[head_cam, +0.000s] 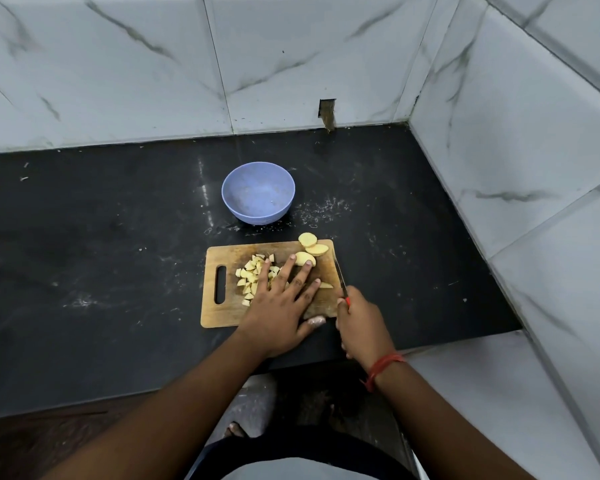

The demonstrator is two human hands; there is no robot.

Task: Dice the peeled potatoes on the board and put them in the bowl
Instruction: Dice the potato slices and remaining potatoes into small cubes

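**Dicing under way on the board, bowl waiting behind it**

Black stone counter point(101, 254) runs into a corner of pale, grey-veined wall tiles point(146, 64), and a wooden cutting board point(222, 315) lies on it near the front edge, its handle slot at the left end.

Nearest the person, the right hand point(361, 327) sits just off the board's right front corner, fingers curled round a red-handled knife point(341, 280). The blade lies along the board's right edge, pointing away from the person. A red thread bracelet point(383, 368) circles that wrist.

The left hand point(281, 306) lies flat on the middle of the board with its fingers straight and spread wide, gripping nothing. Its thumb reaches the board's front edge. Under and just left of its fingers is a heap of diced potato point(248, 275), spread over the board's left half beside the handle slot. A single thin slice point(325, 285) lies just right of the fingers.

Farther back, at the board's right rear corner, three larger potato pieces point(312, 249) remain uncut; the nearest touches the fingertips and the farthest overhangs the rear edge.

Beyond the board, well apart from it, stands a lilac bowl point(258, 216); no potato shows inside it. White specks dot the counter just right of the bowl.
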